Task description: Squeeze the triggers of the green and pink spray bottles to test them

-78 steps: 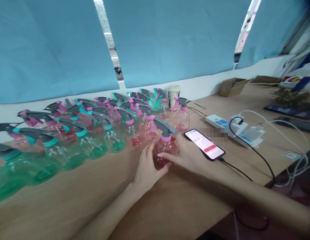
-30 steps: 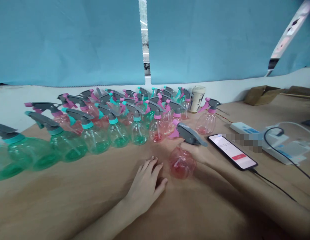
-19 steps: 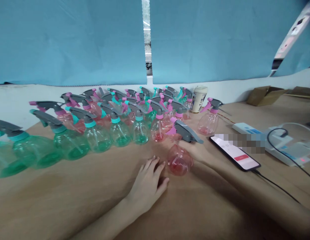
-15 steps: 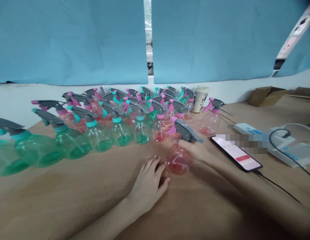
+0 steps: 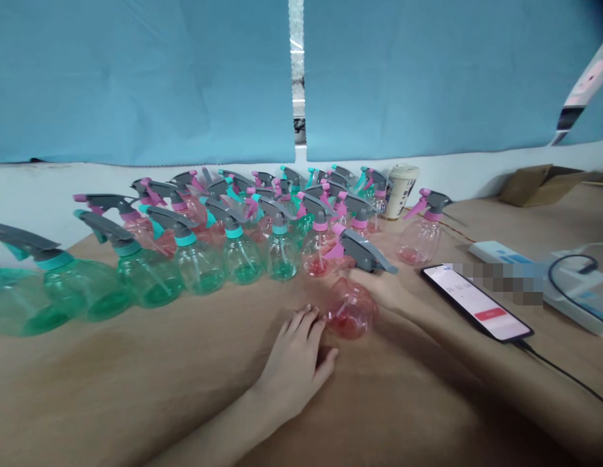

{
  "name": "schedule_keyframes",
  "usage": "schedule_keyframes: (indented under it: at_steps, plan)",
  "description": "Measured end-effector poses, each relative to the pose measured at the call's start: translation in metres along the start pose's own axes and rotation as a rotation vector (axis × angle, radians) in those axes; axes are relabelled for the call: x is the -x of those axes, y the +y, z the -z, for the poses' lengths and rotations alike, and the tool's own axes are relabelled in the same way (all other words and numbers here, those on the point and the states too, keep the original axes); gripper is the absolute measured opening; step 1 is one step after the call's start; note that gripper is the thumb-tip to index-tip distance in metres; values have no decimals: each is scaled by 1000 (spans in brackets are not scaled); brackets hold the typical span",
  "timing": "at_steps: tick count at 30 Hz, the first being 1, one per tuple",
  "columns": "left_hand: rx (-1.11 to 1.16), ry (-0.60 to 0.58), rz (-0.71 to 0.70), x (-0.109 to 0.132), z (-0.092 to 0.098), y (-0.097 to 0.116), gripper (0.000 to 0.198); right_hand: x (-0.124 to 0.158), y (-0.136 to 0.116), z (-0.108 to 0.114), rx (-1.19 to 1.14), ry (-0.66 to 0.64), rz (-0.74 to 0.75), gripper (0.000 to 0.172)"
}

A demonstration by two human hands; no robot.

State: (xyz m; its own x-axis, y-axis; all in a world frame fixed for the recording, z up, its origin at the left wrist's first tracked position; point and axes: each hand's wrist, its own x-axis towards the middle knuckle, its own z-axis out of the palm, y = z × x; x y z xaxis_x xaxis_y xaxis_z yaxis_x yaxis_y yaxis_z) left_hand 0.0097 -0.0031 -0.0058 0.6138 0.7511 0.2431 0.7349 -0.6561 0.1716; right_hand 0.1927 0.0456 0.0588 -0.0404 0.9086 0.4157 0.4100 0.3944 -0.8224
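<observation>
A transparent red spray bottle [image 5: 350, 311] with a grey and pink trigger head stands in front of me, its head tilted to the right. Around its neck, just under the trigger head, my right hand [image 5: 374, 282] is closed; the bottle and head hide part of the fingers. My left hand [image 5: 294, 360] lies on the table left of the bottle, fingers stretched out and thumb apart, holding nothing. Its fingertips are close to the bottle's base; whether they touch it I cannot tell.
Rows of green spray bottles [image 5: 201, 269] and pink ones stand behind and to the left. One pink bottle [image 5: 420, 240] is apart at right, near a paper cup [image 5: 401, 193]. A phone [image 5: 476, 301] on a cable, a power strip [image 5: 508, 256] and a cardboard box [image 5: 539, 185] lie right.
The view has shifted slightly, so most things appear a little further right. Both hands and the held spray bottle keep nearly the same places on the table.
</observation>
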Motion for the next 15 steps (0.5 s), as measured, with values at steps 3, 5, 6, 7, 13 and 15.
schedule_keyframes:
  at_steps: [3,5,6,7,13,15]
  plan:
    - [-34,36,41,0,0,1,34,-4,0,-2,-56,-55,9,17]
    - [-61,45,90,-1,1,2,33,-6,1,-4,-87,-63,13,26]
    - [-74,43,114,-1,1,2,33,-7,2,-6,-98,-63,11,28]
    - [-85,41,131,-2,1,2,33,-8,4,-7,-105,-58,11,28]
    - [-102,60,131,-3,0,0,34,-7,10,-9,-107,-50,0,7]
    - [-99,60,127,-3,-1,0,34,-6,12,-9,-115,-30,-19,5]
